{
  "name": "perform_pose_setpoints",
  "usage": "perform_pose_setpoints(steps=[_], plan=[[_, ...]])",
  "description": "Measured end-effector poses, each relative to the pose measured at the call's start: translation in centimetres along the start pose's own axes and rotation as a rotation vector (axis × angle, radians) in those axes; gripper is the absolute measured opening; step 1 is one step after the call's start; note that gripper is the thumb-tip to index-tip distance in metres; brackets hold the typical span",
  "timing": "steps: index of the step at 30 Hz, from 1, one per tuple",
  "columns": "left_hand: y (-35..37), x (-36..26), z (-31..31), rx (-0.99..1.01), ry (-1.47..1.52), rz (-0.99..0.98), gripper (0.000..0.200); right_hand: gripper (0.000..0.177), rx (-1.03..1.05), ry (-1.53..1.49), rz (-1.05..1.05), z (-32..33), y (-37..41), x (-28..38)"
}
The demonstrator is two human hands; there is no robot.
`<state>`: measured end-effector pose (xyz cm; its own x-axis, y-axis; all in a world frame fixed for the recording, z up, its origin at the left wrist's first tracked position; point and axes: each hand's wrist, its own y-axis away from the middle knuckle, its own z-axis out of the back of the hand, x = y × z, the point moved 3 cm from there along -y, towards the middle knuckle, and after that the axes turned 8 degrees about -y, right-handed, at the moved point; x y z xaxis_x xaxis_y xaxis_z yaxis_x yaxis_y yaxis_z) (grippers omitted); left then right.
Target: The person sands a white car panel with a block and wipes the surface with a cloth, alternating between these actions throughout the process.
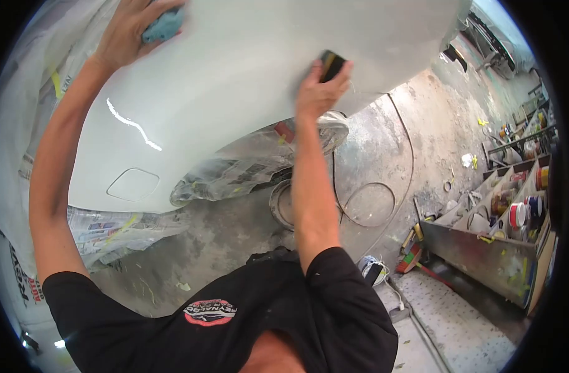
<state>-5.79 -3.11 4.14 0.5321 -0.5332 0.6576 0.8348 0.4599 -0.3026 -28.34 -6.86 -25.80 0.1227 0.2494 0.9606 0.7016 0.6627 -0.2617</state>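
A pale, glossy car body panel fills the upper part of the head view. Near its top edge, my left hand grips a blue cloth or sponge against the surface. My right hand has its fingers round a dark block with a yellowish stripe and presses it on the panel, to the right of centre. Below the panel, the wheel area is covered with plastic and newspaper. A rounded square outline shows at the lower left of the panel.
A metal cart with cans and tape rolls stands at the right. A hose loops over the stained concrete floor. A coiled white cable lies near my right elbow. Plastic sheeting hangs at the left.
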Motion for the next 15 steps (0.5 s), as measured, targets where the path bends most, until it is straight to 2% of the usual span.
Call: perform_pose_setpoints(steps=[1, 2, 4, 6, 8, 10, 12, 15], plan=[[-1.2, 0.1, 0.4, 0.074, 0.09, 0.026, 0.042, 0.071, 0.037, -0.034, 0.155, -0.7, 3.1, 0.6], [-1.6, 0.3, 0.5, 0.056, 0.098, 0.007, 0.045, 0.07, 0.031, -0.036, 0.36, -1.2, 6.8, 2.0], [-2.0, 0.8, -0.1, 0.03, 0.116, -0.032, 0.05, 0.074, 0.109, -0.058, 0.545, -0.7, 14.0, 3.9], [-1.8, 0.6, 0.0, 0.006, 0.114, -0.059, 0.05, 0.075, 0.15, -0.081, 0.547, -0.6, 14.9, 3.1], [-1.5, 1.6, -1.0, -0.072, 0.152, -0.096, 0.048, 0.075, 0.151, -0.084, 0.52, -1.2, 10.1, 0.9], [-2.0, 1.0, -0.9, -0.063, 0.127, -0.017, 0.042, 0.072, 0.051, -0.07, 0.143, -0.4, 2.0, -0.3], [-2.2, 0.7, -1.1, -0.067, 0.148, 0.017, 0.035, 0.069, -0.03, -0.087, -0.02, 0.1, -3.6, -2.8], [-2.1, 0.6, -1.4, -0.102, 0.192, 0.017, 0.026, 0.066, -0.099, 0.004, 0.108, -0.7, 1.2, 0.0]])
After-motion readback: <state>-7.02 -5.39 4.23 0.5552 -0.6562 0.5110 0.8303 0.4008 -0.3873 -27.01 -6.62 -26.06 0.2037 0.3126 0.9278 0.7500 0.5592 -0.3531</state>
